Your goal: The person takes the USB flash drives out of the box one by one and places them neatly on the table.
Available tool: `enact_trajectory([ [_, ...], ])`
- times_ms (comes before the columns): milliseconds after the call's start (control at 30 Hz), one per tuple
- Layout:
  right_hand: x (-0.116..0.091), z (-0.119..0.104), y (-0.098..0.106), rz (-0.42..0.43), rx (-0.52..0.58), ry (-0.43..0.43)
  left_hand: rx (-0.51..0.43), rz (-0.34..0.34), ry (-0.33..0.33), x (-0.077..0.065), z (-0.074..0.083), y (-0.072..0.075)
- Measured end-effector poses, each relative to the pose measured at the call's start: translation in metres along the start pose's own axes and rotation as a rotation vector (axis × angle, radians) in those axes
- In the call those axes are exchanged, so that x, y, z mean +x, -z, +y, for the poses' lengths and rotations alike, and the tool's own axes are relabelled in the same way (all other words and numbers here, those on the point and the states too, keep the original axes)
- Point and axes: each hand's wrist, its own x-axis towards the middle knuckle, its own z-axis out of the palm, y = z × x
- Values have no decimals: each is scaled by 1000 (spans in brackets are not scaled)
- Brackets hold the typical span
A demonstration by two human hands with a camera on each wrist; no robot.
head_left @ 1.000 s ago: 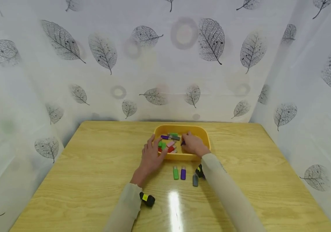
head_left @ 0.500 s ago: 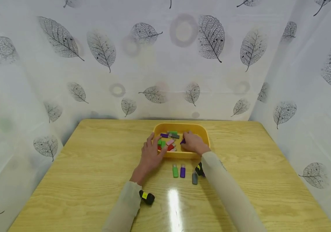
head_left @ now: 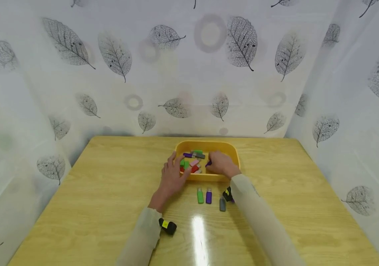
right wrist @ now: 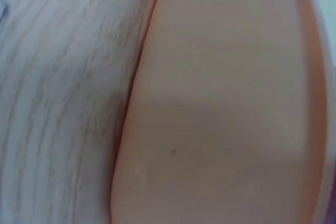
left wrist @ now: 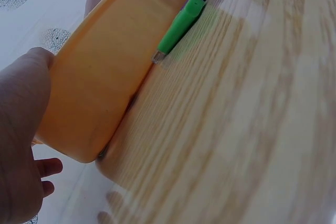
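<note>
A yellow plastic tray [head_left: 206, 177] with several USB sticks in it stands near the table's back edge. My left hand [head_left: 172, 178] rests over its front left corner, fingers spread, with the thumb lying over the front rim. In the left wrist view that thumb overlaps the rim, while two fingertips show outside the wall. Inside the tray's right half, my right hand [head_left: 221, 163] pinches a purple USB stick [head_left: 208, 163], mostly covered by the fingers. The right wrist view is filled by the tray's wall [right wrist: 220, 108].
In front of the tray lie a green USB stick [head_left: 200, 196], a purple one [head_left: 208, 196] and a grey one [head_left: 222, 204]. The right wrist camera [head_left: 227, 193] partly hides another purple piece. A leaf-print curtain [head_left: 189, 74] hangs behind the table [head_left: 109, 192].
The view has tilted slightly, so everything sits a little higher in the picture. Both hands keep their places at the tray; the purple stick in my right fingers has shifted slightly.
</note>
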Motion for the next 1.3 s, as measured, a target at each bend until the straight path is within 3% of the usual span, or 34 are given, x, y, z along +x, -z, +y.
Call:
enact_trajectory([
  [800, -32, -28, 12, 108, -26, 57, -5, 3, -15, -1, -1, 1],
  [1300, -67, -28, 19, 209, 92, 85, 1, 3, -9, -2, 0, 0],
])
